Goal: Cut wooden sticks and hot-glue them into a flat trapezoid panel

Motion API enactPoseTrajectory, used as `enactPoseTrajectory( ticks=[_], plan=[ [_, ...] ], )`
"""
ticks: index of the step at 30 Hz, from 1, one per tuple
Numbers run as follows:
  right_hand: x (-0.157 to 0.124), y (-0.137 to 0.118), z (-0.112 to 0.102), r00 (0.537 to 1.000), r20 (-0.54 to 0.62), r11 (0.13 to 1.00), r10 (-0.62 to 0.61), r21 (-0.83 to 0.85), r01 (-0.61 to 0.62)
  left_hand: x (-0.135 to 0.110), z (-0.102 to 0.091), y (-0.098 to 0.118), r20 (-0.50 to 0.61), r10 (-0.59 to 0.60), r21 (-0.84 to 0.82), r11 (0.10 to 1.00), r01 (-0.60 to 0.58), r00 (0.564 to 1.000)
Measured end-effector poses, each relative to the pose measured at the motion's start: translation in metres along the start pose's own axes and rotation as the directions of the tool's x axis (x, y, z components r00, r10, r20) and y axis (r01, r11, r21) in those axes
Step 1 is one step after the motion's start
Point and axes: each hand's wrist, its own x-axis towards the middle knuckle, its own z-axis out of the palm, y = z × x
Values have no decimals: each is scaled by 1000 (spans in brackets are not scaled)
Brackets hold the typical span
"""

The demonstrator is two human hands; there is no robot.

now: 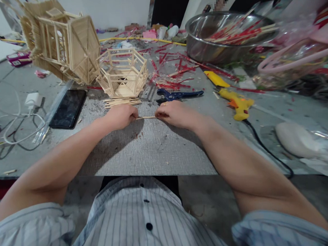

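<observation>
My left hand (122, 116) and my right hand (172, 113) rest on the grey table mat (143, 149), each pinching one end of a thin wooden stick (146, 117) held level between them. Just beyond my hands lies a small pile of loose sticks (122, 102). Behind it stands a hexagonal stick frame (124, 74), and a larger stick-built house (62, 40) leans at the back left. Blue-handled pliers (179, 95) lie close to my right hand.
A black phone (68, 108) and a white charger with cable (32, 101) lie at the left. A yellow glue gun (238, 104) with a black cord lies to the right. A steel bowl (220, 37) holds red-tipped sticks; red scraps litter the back.
</observation>
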Motion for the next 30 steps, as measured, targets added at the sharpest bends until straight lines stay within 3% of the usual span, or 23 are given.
enactPoseTrajectory(
  ticks=[10,30],
  plan=[
    [1,1,2,1000,6,1000,5,12,-5,-1,5,-1,-39,21,27,999,-20,999],
    [11,1,24,977,-210,999,-44,18,49,0,2,-11,-95,-47,167,984,62,994]
  ],
)
